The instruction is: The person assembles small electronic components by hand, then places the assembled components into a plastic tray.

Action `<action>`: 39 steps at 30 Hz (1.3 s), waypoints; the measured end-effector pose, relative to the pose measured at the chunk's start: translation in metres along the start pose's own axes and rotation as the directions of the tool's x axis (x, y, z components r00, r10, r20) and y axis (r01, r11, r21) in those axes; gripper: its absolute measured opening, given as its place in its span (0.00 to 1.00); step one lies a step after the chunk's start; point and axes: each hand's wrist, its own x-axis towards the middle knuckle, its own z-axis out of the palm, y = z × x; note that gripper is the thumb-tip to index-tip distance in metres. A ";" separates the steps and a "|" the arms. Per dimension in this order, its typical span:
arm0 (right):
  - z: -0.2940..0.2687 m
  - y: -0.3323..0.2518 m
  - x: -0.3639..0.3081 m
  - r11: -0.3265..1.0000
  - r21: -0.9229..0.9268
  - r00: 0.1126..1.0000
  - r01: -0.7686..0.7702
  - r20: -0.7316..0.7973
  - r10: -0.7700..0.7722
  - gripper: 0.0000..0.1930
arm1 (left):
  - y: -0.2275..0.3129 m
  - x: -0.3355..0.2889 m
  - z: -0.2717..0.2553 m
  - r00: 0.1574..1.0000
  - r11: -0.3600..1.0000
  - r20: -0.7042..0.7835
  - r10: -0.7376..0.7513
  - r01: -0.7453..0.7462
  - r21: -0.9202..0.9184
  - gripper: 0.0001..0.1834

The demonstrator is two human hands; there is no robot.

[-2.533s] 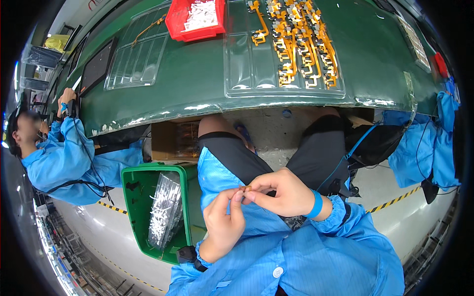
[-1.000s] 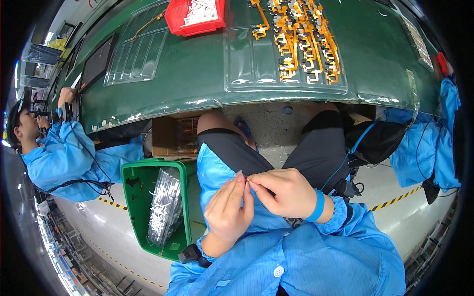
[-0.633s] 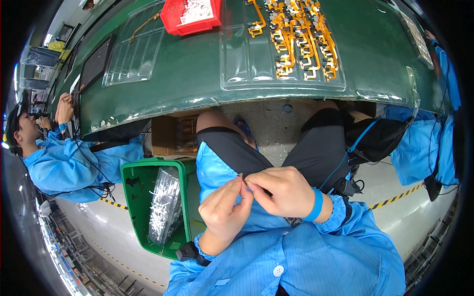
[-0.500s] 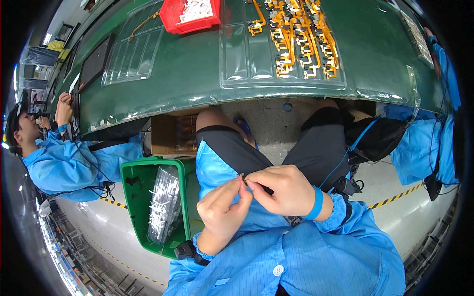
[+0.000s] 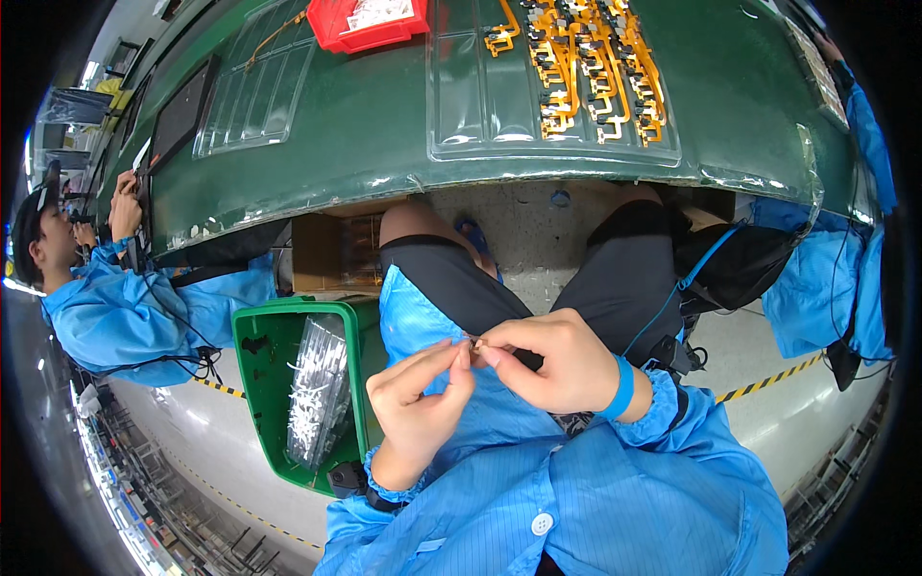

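Over my lap, my left hand (image 5: 420, 396) and my right hand (image 5: 559, 363) meet at the fingertips. Thumb and forefinger are pinched on each. A tiny dark and orange-tinted bit shows between them, too small to name. Beyond my knees, a clear plastic tray (image 5: 480, 144) on the table holds rows of orange flex cables (image 5: 600, 82) with small black and white parts. Left of that tray stands a red bin (image 5: 379, 40) with white pieces in it.
The green table (image 5: 365, 168) edge runs across, beyond my knees. A second clear tray (image 5: 254, 101) and a dark flat panel (image 5: 182, 113) lie to the left. By my left leg stands a green bin (image 5: 360, 408) with clear plastic trays inside. Co-workers in blue sit on both sides.
My left hand has shifted slightly left, its fingers straighter. The fingertips of both hands remain close together. The view has tilted a little.
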 end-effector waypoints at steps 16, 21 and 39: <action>-0.011 0.003 -0.001 0.910 0.397 0.984 -0.118 0.168 0.055 0.07 | 0.005 0.001 -0.004 0.979 0.928 0.111 -0.169 0.196 -0.317 0.04; -0.007 0.001 0.001 0.918 0.342 0.977 -0.199 0.143 0.158 0.07 | 0.004 0.001 0.001 0.999 0.981 0.031 0.013 -0.007 -0.192 0.05; -0.006 0.002 -0.001 0.884 0.424 0.979 -0.196 0.136 0.151 0.06 | 0.005 -0.001 0.005 0.998 0.987 0.005 0.058 -0.057 -0.151 0.05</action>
